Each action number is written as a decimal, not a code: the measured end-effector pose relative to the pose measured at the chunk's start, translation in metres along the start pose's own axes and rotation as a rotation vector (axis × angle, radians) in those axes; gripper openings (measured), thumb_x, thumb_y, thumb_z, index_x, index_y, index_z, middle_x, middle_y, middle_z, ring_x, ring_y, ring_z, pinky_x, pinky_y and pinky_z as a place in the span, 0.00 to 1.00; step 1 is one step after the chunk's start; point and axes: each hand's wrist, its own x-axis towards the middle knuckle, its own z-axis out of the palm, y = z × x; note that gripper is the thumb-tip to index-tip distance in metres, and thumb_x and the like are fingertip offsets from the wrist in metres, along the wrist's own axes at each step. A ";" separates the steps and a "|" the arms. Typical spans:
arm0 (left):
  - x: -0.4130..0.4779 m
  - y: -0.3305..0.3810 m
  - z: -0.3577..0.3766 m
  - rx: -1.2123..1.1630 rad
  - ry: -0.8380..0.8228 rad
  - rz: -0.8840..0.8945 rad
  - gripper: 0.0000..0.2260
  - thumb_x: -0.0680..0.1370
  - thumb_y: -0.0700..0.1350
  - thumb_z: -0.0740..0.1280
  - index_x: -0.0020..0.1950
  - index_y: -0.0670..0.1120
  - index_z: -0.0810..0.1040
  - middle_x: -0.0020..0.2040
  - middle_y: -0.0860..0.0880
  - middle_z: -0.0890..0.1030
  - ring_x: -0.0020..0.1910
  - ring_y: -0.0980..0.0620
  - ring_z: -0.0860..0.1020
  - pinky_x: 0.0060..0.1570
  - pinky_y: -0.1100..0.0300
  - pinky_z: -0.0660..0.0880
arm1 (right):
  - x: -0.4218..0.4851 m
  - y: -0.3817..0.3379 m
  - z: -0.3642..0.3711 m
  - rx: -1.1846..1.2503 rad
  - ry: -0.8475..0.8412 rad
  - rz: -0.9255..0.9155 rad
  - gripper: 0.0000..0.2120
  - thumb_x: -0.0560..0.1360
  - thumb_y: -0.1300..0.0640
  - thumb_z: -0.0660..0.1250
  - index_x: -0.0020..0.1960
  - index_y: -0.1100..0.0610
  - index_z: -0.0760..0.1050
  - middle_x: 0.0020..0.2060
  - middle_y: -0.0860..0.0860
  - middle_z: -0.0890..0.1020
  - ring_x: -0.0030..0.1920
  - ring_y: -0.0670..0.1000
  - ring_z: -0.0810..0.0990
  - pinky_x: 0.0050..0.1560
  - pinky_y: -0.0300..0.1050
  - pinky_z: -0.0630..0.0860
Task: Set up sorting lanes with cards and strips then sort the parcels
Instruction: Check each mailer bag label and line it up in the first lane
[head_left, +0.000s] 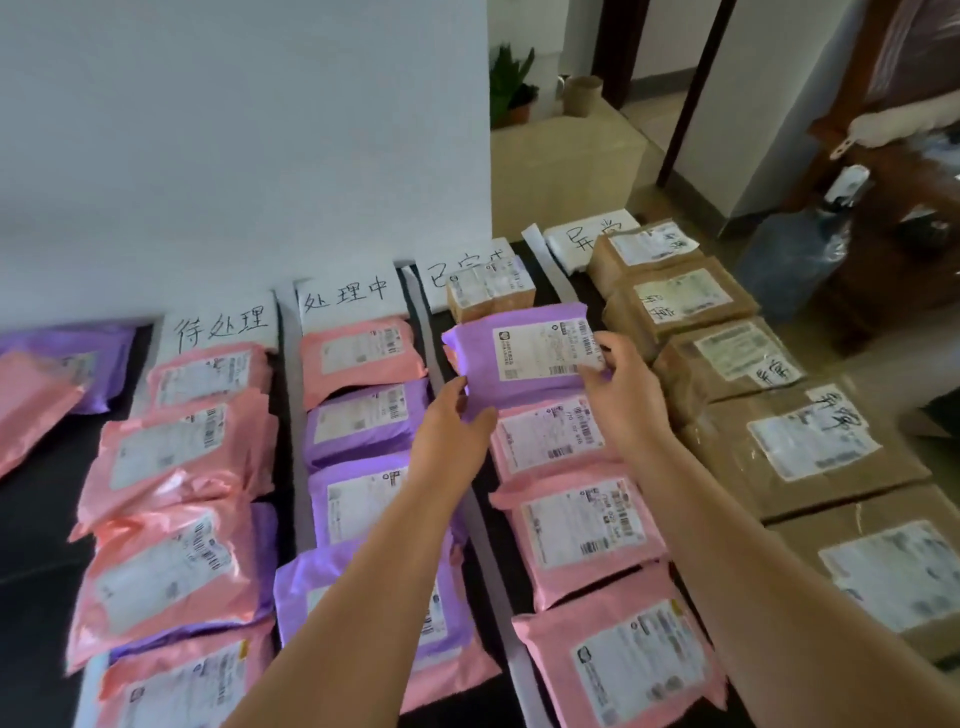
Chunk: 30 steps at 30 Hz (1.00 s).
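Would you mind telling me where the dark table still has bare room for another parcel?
Bare dark table shows at the near left, between the loose pink and purple mailers and the 待处理 lane. The other lanes are packed end to end, and both hands hold a purple mailer.

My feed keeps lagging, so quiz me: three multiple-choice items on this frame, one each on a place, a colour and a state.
1. Where does the purple parcel being handled lie?
A. first lane from the left
B. third lane, below the small brown box
C. among the cardboard boxes

2. What colour is the parcel nearest the first lane's card?
A. pink
B. purple
C. brown

3. What are the hands doing?
A. both resting on the table
B. only the right touches a parcel
C. left hand and right hand both on the purple parcel

Answers: 1 B, it sits under the third card; 2 A, a pink parcel lies there; 3 C, fingers meet its edges.
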 end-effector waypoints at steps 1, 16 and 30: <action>0.011 0.002 0.004 -0.009 0.009 -0.020 0.22 0.79 0.47 0.67 0.73 0.49 0.69 0.66 0.51 0.77 0.60 0.48 0.77 0.58 0.53 0.73 | 0.012 0.000 0.003 -0.016 -0.022 -0.020 0.16 0.82 0.54 0.62 0.69 0.45 0.69 0.53 0.44 0.81 0.49 0.47 0.81 0.46 0.47 0.78; 0.040 -0.007 0.034 0.163 -0.041 -0.129 0.25 0.80 0.43 0.60 0.77 0.50 0.60 0.60 0.46 0.78 0.46 0.46 0.79 0.37 0.59 0.69 | 0.071 0.014 0.017 -0.244 -0.247 -0.063 0.25 0.82 0.46 0.62 0.76 0.51 0.63 0.69 0.51 0.75 0.67 0.56 0.75 0.68 0.61 0.70; -0.043 0.003 -0.049 0.170 0.158 -0.006 0.28 0.81 0.44 0.61 0.80 0.53 0.56 0.73 0.45 0.69 0.59 0.42 0.78 0.46 0.57 0.73 | -0.021 -0.069 0.020 -0.234 -0.149 -0.325 0.25 0.81 0.46 0.62 0.76 0.52 0.65 0.70 0.54 0.73 0.69 0.56 0.72 0.66 0.56 0.72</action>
